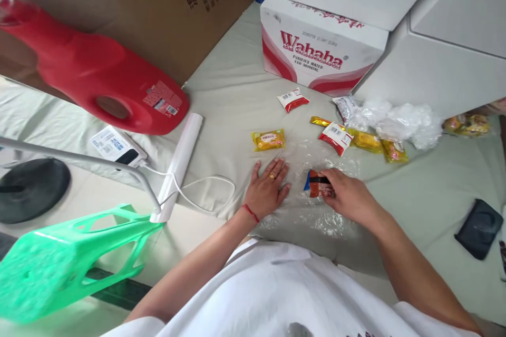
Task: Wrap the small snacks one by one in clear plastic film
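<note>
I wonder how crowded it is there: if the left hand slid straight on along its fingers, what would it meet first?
Most likely the yellow, pillow-shaped plastic packet just beyond the left hand; the exact gap is unclear.

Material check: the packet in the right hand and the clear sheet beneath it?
Packet: probably printed plastic film, finish unclear; its blue end looks thin and flared. Clear sheet: likely thin, glossy plastic; bright highlights trace its wrinkles.

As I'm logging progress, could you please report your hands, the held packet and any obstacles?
Left hand palm down at clear plastic. Right hand gripping brown packet over it. Yellow packet beyond left hand, seemingly no obstacle.
</note>
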### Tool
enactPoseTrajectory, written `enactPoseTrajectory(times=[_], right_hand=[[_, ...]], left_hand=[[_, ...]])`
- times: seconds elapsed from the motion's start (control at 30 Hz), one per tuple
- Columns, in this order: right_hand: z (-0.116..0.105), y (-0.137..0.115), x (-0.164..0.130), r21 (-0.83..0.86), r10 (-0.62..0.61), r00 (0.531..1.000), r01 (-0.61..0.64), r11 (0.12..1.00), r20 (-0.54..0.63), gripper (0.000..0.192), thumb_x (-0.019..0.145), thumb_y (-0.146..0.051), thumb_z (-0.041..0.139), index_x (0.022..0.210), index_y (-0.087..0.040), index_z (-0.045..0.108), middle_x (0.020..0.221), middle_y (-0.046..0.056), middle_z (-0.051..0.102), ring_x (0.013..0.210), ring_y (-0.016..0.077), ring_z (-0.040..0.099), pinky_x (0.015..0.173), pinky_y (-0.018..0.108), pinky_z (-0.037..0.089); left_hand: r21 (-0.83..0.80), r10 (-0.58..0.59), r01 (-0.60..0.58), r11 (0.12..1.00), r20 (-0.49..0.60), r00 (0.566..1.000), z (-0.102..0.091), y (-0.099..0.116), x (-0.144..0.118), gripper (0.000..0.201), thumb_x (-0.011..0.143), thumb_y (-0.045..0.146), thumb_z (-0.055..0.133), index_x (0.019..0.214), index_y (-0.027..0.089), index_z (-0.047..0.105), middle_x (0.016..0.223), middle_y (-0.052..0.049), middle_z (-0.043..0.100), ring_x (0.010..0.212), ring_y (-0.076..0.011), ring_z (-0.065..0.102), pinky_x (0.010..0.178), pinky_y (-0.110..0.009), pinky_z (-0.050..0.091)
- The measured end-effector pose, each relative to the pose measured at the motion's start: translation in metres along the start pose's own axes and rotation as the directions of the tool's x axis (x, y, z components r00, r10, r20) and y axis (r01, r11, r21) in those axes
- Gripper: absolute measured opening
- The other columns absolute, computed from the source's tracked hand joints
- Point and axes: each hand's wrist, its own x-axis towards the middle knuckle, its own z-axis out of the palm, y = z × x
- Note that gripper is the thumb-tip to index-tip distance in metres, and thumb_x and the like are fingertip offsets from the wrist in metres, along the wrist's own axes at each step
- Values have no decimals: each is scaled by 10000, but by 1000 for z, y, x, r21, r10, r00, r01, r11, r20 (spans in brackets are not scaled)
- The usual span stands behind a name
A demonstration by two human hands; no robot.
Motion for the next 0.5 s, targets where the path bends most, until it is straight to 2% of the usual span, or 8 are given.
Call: enactPoseTrajectory(times=[0.13,0.27,0.33,0.5], right_hand=[[22,-21,1,-138,63,997,-57,989,41,499,947,-215,560,1444,-217,512,1356,123,625,1033,255,698,729,307,505],[21,-26,0,-151,24,1000,-22,988,13,522,969,-286,582,1478,-212,488,1486,128,541,1082,256,689,725,313,521],[18,-26,-3,-130,13,1000,-11,991,10,529,963,-294,602,1473,-211,494,1476,122,551,1099,258,687,750,321,529],[17,-29,2,-134,73,996,-78,988,-43,481,987,-363,590,1444,-225,526,1415,133,595,1064,275,698,730,332,531]], left_hand=[[21,-1,0,1000,13,1000,1,1,1,560,1073,444,375,1585,224,433,1662,-105,399,1556,-270,360,1294,-606,135],[38,-7,7,999,24,1000,0,2,1,558,1069,442,375,1577,220,446,1660,-109,405,1551,-270,369,1294,-602,138],[40,-10,9,999,22,1000,0,3,1,555,1064,438,386,1570,221,458,1653,-119,416,1544,-280,381,1291,-610,143],[29,13,-12,999,-16,1000,1,4,1,542,1059,422,402,1555,217,477,1631,-147,447,1529,-297,407,1271,-636,170]])
